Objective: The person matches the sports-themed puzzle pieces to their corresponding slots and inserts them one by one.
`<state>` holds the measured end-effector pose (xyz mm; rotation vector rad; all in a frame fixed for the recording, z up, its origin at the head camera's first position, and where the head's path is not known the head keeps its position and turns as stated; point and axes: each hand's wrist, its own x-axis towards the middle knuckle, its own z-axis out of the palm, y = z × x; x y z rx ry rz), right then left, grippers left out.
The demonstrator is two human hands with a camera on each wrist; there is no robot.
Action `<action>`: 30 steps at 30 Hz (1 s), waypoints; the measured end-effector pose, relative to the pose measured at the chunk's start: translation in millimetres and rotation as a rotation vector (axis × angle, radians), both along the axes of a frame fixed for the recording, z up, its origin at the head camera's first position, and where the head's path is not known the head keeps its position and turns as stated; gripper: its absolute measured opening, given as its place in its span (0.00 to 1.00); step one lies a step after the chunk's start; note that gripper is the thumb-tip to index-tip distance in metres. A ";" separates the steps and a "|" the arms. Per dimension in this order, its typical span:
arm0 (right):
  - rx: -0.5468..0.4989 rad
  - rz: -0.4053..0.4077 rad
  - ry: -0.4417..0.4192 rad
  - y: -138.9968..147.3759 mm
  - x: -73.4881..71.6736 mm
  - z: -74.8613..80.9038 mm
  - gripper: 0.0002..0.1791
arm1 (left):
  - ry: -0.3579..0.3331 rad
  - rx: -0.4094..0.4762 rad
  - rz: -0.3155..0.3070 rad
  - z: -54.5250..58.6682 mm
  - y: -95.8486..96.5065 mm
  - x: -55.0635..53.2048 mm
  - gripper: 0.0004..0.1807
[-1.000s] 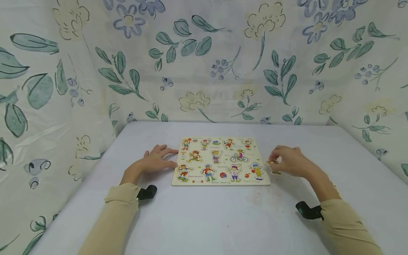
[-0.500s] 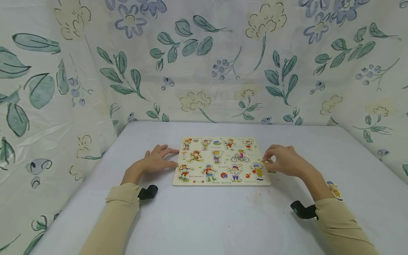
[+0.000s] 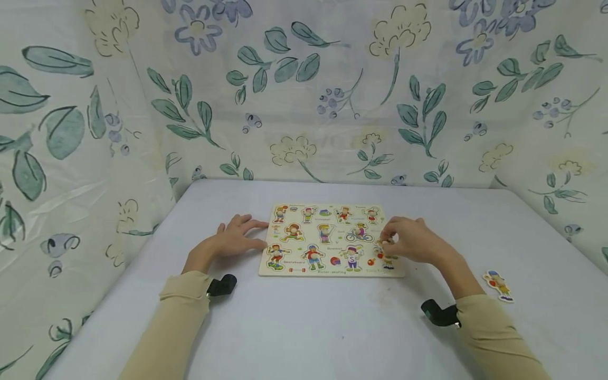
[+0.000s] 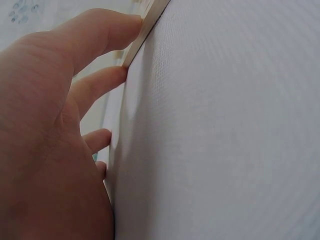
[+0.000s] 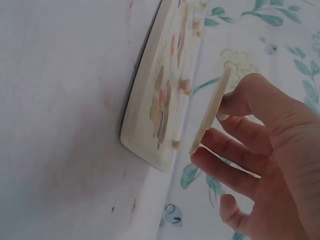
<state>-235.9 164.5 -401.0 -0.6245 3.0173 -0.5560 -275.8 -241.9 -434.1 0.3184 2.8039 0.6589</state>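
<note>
A wooden peg puzzle board [image 3: 277, 274] with printed children playing sports lies flat on the table. My left hand [image 3: 233, 236] has its fingers spread, and its thumb and fingertips touch the board's left edge. In the left wrist view, the thumb and a finger [image 4: 102, 86] meet that edge. Over the board's right side, my right hand [image 3: 413, 240] pinches a flat puzzle piece [image 5: 214, 112] by its back. The right wrist view shows this piece tilted and apart from the board, above a figure-shaped recess [image 5: 161, 107]; its printed face is mostly hidden.
Another puzzle piece [image 3: 498, 286], a figure in a blue cap, lies on the white table [image 3: 304, 327] beside the right forearm. Small round knobs [image 5: 185, 86] stick up from the board. A floral cloth [image 3: 304, 116] hangs behind the table and along its sides.
My right hand has moved left with the pinched piece, from beside the board to over its right side. The piece near the right forearm has come fully into view. My left hand stays put.
</note>
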 end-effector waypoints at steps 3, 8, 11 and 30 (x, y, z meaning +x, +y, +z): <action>0.010 0.014 -0.001 -4.9 -1.5 -1.3 0.02 | 0.000 -0.003 0.002 0.4 0.6 0.1 0.37; 0.030 0.043 0.004 -16.3 -4.0 -3.2 0.02 | -0.003 -0.008 0.005 -0.4 0.4 0.3 0.37; 0.043 0.058 0.016 -23.1 -4.9 -5.2 0.02 | -0.001 -0.010 0.002 -0.4 0.2 0.2 0.37; 0.093 0.098 -0.015 -55.4 -6.6 -7.9 0.04 | 0.001 -0.012 -0.006 -0.2 -0.2 -1.1 0.37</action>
